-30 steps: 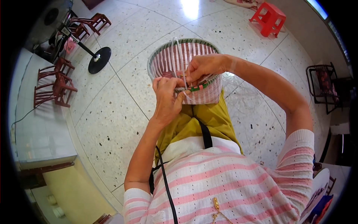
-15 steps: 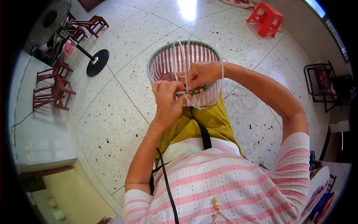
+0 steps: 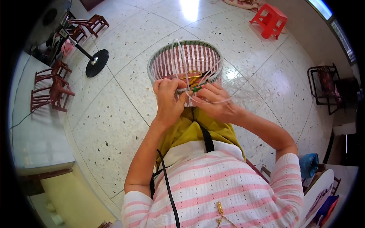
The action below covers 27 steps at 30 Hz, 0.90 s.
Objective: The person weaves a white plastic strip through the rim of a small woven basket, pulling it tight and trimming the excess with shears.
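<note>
A round basket (image 3: 186,54) of pink and white strips with a green-edged rim stands between my knees. My left hand (image 3: 168,99) is closed on its near rim, thumb and fingers pinching the edge. Just right of it, my right hand (image 3: 216,99) is closed at the same rim, with a thin white plastic strip (image 3: 209,102) running from its fingers. A short green piece (image 3: 197,89) shows between the two hands; its kind is unclear. Loose white strips (image 3: 184,57) arch over the basket's opening. Inside lies something with a gold-coloured loop handle (image 3: 194,73), partly hidden.
The speckled tile floor (image 3: 114,110) surrounds me. To the left stand small wooden chairs (image 3: 57,93) and a fan's round black base (image 3: 97,63). A red plastic stool (image 3: 269,21) is at the far right, and a dark folding chair (image 3: 325,87) stands by the right wall.
My right hand has come down and back from over the basket's opening to the near rim, its elbow lower. A white strip now loops across it. My left hand stays at the rim.
</note>
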Available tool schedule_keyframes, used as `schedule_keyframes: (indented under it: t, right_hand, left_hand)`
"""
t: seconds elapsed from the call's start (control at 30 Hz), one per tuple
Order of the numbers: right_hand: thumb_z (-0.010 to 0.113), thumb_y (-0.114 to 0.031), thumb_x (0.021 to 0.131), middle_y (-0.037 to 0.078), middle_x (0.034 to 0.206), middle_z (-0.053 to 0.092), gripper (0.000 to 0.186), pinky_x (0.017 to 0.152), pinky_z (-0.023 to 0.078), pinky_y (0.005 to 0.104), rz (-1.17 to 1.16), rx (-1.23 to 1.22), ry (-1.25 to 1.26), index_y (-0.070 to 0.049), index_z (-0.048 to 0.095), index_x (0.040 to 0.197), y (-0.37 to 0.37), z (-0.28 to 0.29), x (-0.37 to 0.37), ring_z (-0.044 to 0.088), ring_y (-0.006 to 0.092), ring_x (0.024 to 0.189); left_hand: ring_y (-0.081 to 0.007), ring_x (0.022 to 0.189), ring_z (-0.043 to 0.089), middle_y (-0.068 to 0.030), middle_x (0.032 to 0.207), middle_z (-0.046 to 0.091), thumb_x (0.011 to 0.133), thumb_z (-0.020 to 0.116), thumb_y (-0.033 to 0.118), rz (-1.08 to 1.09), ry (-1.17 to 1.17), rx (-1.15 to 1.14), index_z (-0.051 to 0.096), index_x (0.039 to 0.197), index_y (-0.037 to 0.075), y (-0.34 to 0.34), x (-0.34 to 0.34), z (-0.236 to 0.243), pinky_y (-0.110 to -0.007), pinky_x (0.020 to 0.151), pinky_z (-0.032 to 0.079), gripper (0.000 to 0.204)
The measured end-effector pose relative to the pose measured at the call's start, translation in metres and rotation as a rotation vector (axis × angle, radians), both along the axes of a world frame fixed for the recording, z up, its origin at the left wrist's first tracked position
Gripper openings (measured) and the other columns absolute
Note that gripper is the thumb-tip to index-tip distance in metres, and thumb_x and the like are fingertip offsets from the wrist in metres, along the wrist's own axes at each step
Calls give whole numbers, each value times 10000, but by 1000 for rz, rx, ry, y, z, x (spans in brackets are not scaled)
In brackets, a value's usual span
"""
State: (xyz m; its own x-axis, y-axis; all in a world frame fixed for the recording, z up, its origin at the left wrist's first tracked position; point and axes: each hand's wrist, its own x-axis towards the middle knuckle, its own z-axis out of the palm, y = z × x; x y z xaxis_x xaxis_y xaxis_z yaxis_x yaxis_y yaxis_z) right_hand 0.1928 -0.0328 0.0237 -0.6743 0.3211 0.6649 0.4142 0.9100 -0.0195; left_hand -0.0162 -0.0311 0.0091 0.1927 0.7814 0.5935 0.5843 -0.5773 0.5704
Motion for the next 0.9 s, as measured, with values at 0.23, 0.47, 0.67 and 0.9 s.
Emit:
schedule_keyframes:
  t: [0.23, 0.47, 0.67, 0.9]
  right_hand:
    - [676, -108, 735, 59, 975, 630, 183, 735, 472, 369, 48, 45, 117, -54, 682, 909, -4, -14, -7, 605, 223, 876]
    - [679, -71, 928, 85, 815, 678, 84, 655, 499, 314, 850, -1472, 74, -1, 691, 974, -71, 66, 36, 643, 212, 727]
    - [710, -81, 902, 115, 880, 674, 142, 672, 511, 309, -71, -1038, 522, 3, 677, 1012, -33, 22, 32, 631, 212, 741]
    - [741, -57, 757, 96, 966, 658, 206, 826, 498, 383, -146, 67, 191, -28, 662, 945, 43, 26, 5, 597, 269, 961]
  left_hand:
    - [-224, 863, 528, -21, 828, 593, 785, 755, 154, -38, -48, 5, 650, 892, 103, 2, -1, 1, -403, 948, 307, 159]
    - [-227, 904, 534, -34, 836, 586, 850, 731, 179, -63, 36, 57, 684, 954, 83, 7, 0, -1, -392, 956, 285, 149]
    - [-220, 876, 525, -15, 819, 597, 866, 692, 236, -55, 95, 22, 709, 947, 108, 19, -3, 2, -402, 910, 272, 152]
    - [-202, 898, 530, -30, 833, 564, 928, 678, 257, -73, 184, -66, 671, 943, 85, 41, -5, 25, -393, 939, 245, 173]
